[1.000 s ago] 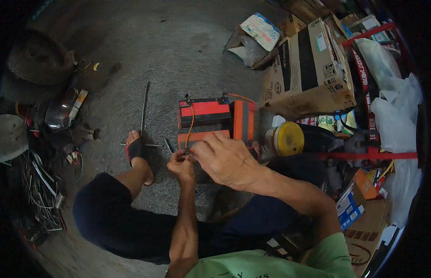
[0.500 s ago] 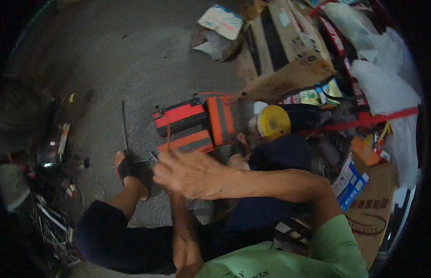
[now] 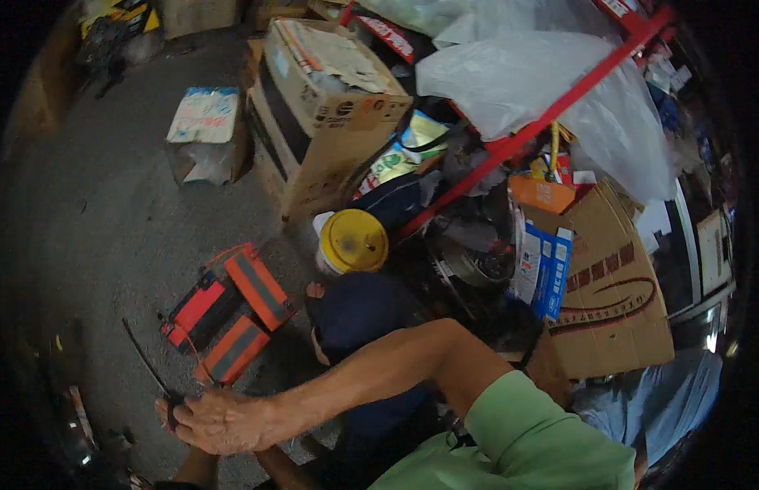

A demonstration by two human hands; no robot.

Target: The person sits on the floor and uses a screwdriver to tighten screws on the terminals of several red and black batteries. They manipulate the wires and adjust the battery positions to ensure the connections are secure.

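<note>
My right hand (image 3: pixel 224 420) reaches across at lower left, its fingers curled closed; what they hold, if anything, is hidden. Beneath it comes my left forearm (image 3: pixel 283 467), and my left hand is covered by the right, so its fingers do not show. Just beyond the hands lie two orange-and-grey battery-like blocks, the nearer one (image 3: pixel 235 349) and the farther one (image 3: pixel 258 286). Beside them sits a red-and-black battery (image 3: pixel 201 312). A thin orange wire (image 3: pixel 198 355) runs from near my right hand toward the batteries. A long thin dark rod (image 3: pixel 144 356) lies beside my foot.
A yellow-lidded tub (image 3: pixel 354 241) stands by my knee (image 3: pixel 359 314). Cardboard boxes (image 3: pixel 322 135) and a smaller carton (image 3: pixel 204 135) stand farther off. A red bar (image 3: pixel 551 114) slants across the right, among plastic bags (image 3: pixel 485 82), a blue box (image 3: pixel 543 265) and a flattened carton (image 3: pixel 612 290).
The view has swung right, so the batteries, tub and boxes appear farther left and more of the clutter shows. My right hand is still closed over the left.
</note>
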